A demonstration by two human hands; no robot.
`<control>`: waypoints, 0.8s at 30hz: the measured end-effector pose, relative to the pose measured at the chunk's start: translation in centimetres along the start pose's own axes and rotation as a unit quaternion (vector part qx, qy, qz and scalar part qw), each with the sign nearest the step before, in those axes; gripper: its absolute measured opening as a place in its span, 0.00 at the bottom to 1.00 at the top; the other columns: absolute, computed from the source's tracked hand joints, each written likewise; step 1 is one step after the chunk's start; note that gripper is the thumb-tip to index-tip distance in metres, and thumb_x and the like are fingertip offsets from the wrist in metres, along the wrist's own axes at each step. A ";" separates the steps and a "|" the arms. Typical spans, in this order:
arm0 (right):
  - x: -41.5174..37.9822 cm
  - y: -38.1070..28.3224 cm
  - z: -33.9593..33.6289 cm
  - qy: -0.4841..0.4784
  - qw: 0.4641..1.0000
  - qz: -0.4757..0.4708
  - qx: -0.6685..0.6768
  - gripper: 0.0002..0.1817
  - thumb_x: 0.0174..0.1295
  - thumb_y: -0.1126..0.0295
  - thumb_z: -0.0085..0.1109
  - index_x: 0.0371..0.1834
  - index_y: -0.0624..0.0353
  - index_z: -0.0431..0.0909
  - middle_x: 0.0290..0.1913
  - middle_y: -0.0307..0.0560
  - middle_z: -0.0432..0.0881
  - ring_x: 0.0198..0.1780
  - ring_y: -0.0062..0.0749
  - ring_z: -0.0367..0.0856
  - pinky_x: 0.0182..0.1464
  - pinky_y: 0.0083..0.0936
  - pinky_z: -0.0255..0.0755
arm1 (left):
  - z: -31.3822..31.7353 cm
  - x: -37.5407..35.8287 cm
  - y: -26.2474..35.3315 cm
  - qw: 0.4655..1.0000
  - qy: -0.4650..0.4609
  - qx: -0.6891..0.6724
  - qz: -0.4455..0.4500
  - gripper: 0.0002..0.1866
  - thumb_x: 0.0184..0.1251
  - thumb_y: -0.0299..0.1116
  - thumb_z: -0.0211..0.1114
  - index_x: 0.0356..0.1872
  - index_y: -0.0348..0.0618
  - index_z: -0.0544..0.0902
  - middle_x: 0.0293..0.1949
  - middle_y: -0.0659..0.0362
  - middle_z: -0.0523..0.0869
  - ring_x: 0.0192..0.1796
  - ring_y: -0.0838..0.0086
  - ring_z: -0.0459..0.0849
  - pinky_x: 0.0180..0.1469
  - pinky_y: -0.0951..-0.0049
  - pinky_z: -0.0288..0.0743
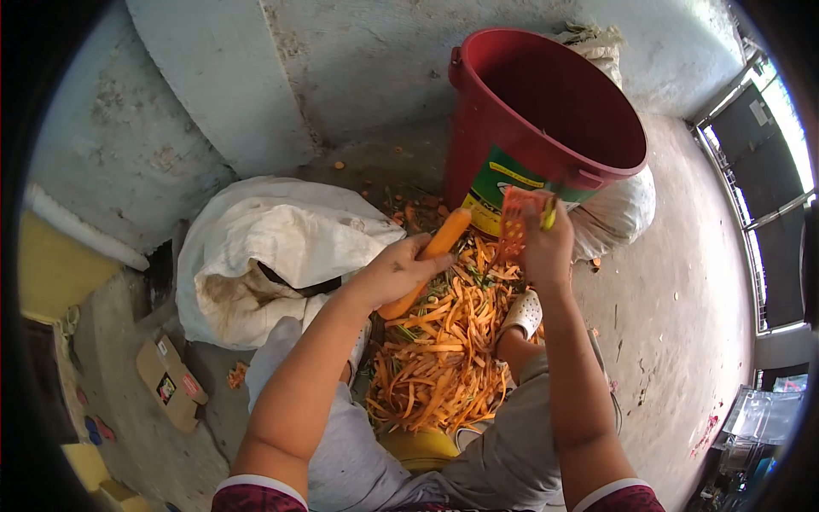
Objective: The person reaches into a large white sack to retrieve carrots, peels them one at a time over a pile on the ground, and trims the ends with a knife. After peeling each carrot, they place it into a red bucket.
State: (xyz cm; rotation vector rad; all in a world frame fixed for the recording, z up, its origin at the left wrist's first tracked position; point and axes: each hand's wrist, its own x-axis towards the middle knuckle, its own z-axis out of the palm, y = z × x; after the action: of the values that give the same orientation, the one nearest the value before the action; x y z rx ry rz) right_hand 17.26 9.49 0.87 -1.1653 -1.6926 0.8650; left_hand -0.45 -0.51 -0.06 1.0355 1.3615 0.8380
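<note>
My left hand (399,271) is closed around a smooth, bright orange carrot (450,230), held at a slant over a heap of carrot peels (439,363). To its right, my right hand (548,243) is closed on a small tool with a yellow-green handle (548,214); its working end is hidden. An orange plastic piece with holes (514,226) shows right beside the fingers of that hand, overlapping the bin's label. The peels lie on the floor between my feet, mixed with some green stems.
A large dark red bin (533,128) stands ahead, right of centre, against the wall. A white sack (281,226) slumps at the left, and another sack (618,213) sits behind the bin. Cardboard (171,382) lies at the left. My light clog (522,314) borders the peels.
</note>
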 end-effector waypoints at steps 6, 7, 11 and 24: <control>-2.5 -1.5 1.4 -0.217 0.965 -0.022 -0.144 0.12 0.52 0.71 0.52 0.40 0.60 0.69 0.28 0.58 0.77 0.34 0.51 0.76 0.35 0.36 0.68 | -0.9 0.7 0.0 0.997 0.077 0.012 0.020 0.21 0.59 0.46 0.57 0.41 0.36 0.73 0.22 0.65 0.71 0.22 0.82 0.69 0.26 0.80 0.64; -2.7 -1.6 1.7 -0.232 0.961 -0.012 -0.146 0.12 0.51 0.71 0.52 0.40 0.60 0.69 0.28 0.58 0.76 0.34 0.52 0.75 0.35 0.37 0.68 | -0.9 0.8 0.0 0.996 0.080 0.021 0.029 0.21 0.58 0.46 0.58 0.41 0.36 0.73 0.22 0.65 0.71 0.22 0.82 0.69 0.26 0.80 0.64; -2.9 -1.6 2.2 -0.260 0.954 -0.011 -0.149 0.13 0.50 0.71 0.52 0.39 0.60 0.69 0.28 0.58 0.76 0.34 0.53 0.75 0.35 0.38 0.68 | -0.6 0.6 0.2 0.995 0.084 0.040 0.042 0.22 0.57 0.47 0.59 0.40 0.35 0.73 0.19 0.66 0.70 0.21 0.82 0.68 0.24 0.80 0.63; -2.8 -1.4 2.2 -0.244 0.956 0.037 -0.161 0.12 0.50 0.72 0.50 0.37 0.63 0.70 0.28 0.60 0.76 0.35 0.53 0.75 0.37 0.39 0.68 | 0.3 -1.1 2.0 0.953 0.150 0.224 0.136 0.15 0.54 0.39 0.61 0.30 0.34 0.75 0.15 0.55 0.73 0.17 0.70 0.71 0.23 0.72 0.65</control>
State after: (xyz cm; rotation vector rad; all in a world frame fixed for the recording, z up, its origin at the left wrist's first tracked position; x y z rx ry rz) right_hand 15.21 6.22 0.55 -1.3075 -2.2714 1.0086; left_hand -0.05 -0.86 2.21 1.5191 1.7427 0.9380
